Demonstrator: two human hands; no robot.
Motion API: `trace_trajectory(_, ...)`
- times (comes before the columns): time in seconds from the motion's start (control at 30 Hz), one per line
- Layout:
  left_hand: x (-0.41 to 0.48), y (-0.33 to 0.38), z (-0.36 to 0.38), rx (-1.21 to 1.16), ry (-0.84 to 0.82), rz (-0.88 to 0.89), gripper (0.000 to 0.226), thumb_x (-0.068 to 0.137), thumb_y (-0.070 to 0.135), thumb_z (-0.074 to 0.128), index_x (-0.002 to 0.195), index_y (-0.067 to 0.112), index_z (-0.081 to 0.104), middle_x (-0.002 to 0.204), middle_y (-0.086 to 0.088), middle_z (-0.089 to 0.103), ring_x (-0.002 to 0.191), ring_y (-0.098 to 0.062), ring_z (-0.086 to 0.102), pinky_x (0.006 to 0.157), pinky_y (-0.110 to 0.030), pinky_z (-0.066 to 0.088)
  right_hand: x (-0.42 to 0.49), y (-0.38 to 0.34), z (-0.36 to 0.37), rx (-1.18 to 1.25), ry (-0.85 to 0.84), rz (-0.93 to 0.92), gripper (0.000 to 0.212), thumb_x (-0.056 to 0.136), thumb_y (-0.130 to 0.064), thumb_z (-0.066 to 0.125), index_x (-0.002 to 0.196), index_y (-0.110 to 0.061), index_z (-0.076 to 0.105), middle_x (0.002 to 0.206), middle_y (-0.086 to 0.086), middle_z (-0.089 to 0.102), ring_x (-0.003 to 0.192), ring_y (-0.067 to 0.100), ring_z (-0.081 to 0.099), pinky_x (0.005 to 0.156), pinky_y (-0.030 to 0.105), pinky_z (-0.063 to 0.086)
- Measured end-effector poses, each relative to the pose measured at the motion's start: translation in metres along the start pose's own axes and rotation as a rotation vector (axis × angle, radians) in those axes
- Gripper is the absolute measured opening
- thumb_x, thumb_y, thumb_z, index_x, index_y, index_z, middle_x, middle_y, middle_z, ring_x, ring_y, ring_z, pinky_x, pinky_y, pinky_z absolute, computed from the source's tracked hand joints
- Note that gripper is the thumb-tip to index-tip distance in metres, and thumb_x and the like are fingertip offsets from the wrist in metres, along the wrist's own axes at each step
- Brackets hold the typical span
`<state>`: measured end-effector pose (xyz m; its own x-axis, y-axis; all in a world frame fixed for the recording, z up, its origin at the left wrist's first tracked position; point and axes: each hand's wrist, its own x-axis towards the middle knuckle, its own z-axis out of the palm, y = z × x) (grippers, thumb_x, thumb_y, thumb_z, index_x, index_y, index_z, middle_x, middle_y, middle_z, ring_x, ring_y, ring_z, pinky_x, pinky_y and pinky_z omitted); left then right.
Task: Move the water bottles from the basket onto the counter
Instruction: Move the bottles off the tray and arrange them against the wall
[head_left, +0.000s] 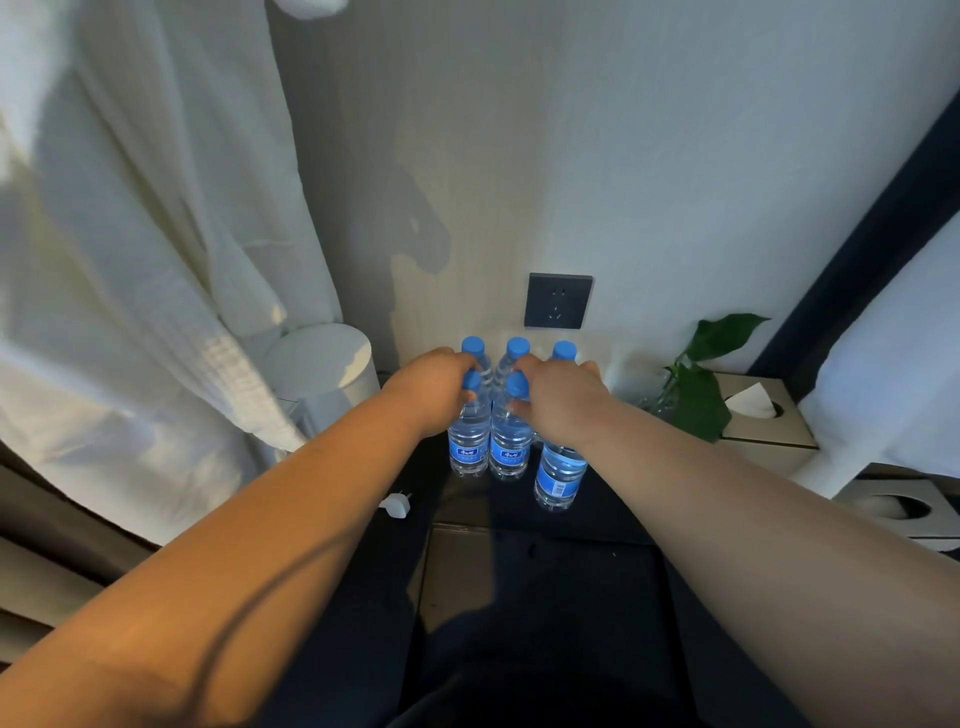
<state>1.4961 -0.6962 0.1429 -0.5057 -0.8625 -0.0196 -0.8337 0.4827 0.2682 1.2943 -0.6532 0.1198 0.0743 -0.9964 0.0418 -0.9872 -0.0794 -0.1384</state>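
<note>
In the head view, six bottles stand upright on the dark counter (613, 512), close to the wall. The back bottles (518, 347) make a row of three, and only their blue caps and shoulders show. In front of them stand the left bottle (469, 441) and the middle bottle (510, 449), which touch each other. The right bottle (560, 475) is just beside them, a little nearer to the person.

The left hand (431, 389) has its fingers curled around the neck of the left bottle, under the cap. The right hand (561, 402) pinches the neck of the middle bottle between thumb and forefinger. Its wrist covers the top of the right bottle, and I cannot tell if it touches it. The basket is not in this view.

I judge that the step is to set these two bottles down in the front row. Each base should sit flat on the counter before the fingers let go. The hands should then rise straight up, because the rows are tight and a side push could knock the neighbours over.

All bottles are capped and look full of water. The tissue box (769, 431) at the right has a white tissue standing out of its slot. A second box (904, 525) has a round hole, and what is inside it is unclear.
</note>
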Motion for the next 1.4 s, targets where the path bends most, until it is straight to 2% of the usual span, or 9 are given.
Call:
trace_trajectory(0.17, -0.005, 0.003, -0.001, 0.037, 0.029, -0.031, 0.041, 0.095, 0.036, 0.065, 0.132, 0.021, 0.059, 0.117, -0.006, 0.059, 0.102, -0.025, 0.060, 0.085, -0.040, 0.053, -0.025, 0.011, -0.005, 0.013, 0.057, 0.043, 0.042, 0.095, -0.054, 0.058, 0.120, -0.019, 0.058, 0.108, 0.005, 0.067, 0.101, 0.030, 0.063, 0.075, 0.039, 0.042)
trace_trajectory(0.4, -0.009, 0.031, -0.001, 0.096, 0.091, 0.105, 0.048, 0.094, 0.037, 0.066, 0.140, 0.026, 0.058, 0.130, -0.005, 0.057, 0.122, -0.028, 0.053, 0.096, -0.041, 0.049, -0.044, 0.033, -0.019, -0.084, -0.075, 0.189, 0.044, 0.089, -0.069, 0.052, 0.095, -0.026, 0.059, 0.093, -0.004, 0.060, 0.080, 0.020, 0.057, 0.059, 0.032, 0.043)
trace_trajectory(0.6, -0.013, 0.049, 0.007, 0.178, 0.084, 0.134, 0.045, 0.095, 0.038, 0.063, 0.139, 0.026, 0.058, 0.131, -0.005, 0.058, 0.121, -0.029, 0.052, 0.100, -0.045, 0.046, -0.046, 0.035, -0.017, 0.005, 0.005, 0.104, 0.023, 0.097, -0.049, 0.061, 0.100, -0.027, 0.056, 0.093, -0.002, 0.054, 0.084, 0.023, 0.053, 0.064, 0.033, 0.036)
trace_trajectory(0.73, -0.015, 0.051, 0.008, 0.170, 0.086, 0.122, 0.044, 0.095, 0.036, 0.062, 0.138, 0.025, 0.058, 0.130, -0.005, 0.058, 0.121, -0.029, 0.053, 0.101, -0.044, 0.046, -0.044, 0.040, -0.018, 0.046, -0.045, 0.066, 0.021, 0.099, -0.039, 0.059, 0.117, -0.027, 0.061, 0.103, 0.000, 0.057, 0.093, 0.024, 0.056, 0.069, 0.033, 0.039)
trace_trajectory(0.93, -0.014, 0.048, 0.007, 0.134, 0.054, 0.125, 0.048, 0.095, 0.039, 0.063, 0.142, 0.027, 0.057, 0.136, -0.003, 0.058, 0.126, -0.027, 0.050, 0.105, -0.044, 0.044, -0.037, 0.033, -0.019, 0.024, -0.031, 0.122, 0.046, 0.097, -0.051, 0.062, 0.132, -0.023, 0.053, 0.105, 0.005, 0.064, 0.086, 0.025, 0.060, 0.070, 0.036, 0.050)
trace_trajectory(1.13, -0.014, 0.042, 0.004, 0.137, 0.028, 0.158, 0.052, 0.095, 0.041, 0.065, 0.144, 0.027, 0.055, 0.137, -0.001, 0.058, 0.124, -0.025, 0.052, 0.103, -0.043, 0.047, -0.035, 0.039, -0.015, 0.097, -0.048, 0.070, 0.028, 0.101, -0.033, 0.055, 0.128, -0.025, 0.054, 0.104, 0.003, 0.060, 0.083, 0.023, 0.053, 0.061, 0.030, 0.036)
trace_trajectory(1.23, -0.015, 0.042, 0.006, 0.125, 0.039, 0.156, 0.051, 0.095, 0.040, 0.063, 0.144, 0.026, 0.055, 0.135, -0.001, 0.058, 0.125, -0.024, 0.052, 0.103, -0.043, 0.046, -0.036, 0.037, -0.016, 0.082, -0.051, 0.056, 0.029, 0.098, -0.033, 0.056, 0.127, -0.027, 0.053, 0.098, -0.002, 0.056, 0.089, 0.024, 0.059, 0.053, 0.027, 0.028)
trace_trajectory(1.33, -0.016, 0.042, 0.008, 0.100, 0.053, 0.158, 0.051, 0.095, 0.039, 0.063, 0.144, 0.026, 0.055, 0.137, 0.000, 0.058, 0.126, -0.024, 0.051, 0.105, -0.043, 0.045, -0.034, 0.030, -0.018, 0.025, -0.034, 0.115, 0.044, 0.100, -0.048, 0.057, 0.136, -0.024, 0.051, 0.099, 0.001, 0.060, 0.084, 0.023, 0.058, 0.062, 0.031, 0.040)
trace_trajectory(1.4, -0.015, 0.041, 0.008, 0.082, 0.058, 0.158, 0.051, 0.095, 0.039, 0.063, 0.144, 0.027, 0.056, 0.137, 0.000, 0.058, 0.126, -0.023, 0.051, 0.106, -0.042, 0.045, -0.031, 0.029, -0.018, -0.011, -0.034, 0.136, 0.044, 0.101, -0.050, 0.059, 0.131, -0.019, 0.056, 0.095, 0.001, 0.059, 0.081, 0.023, 0.058, 0.065, 0.033, 0.042)
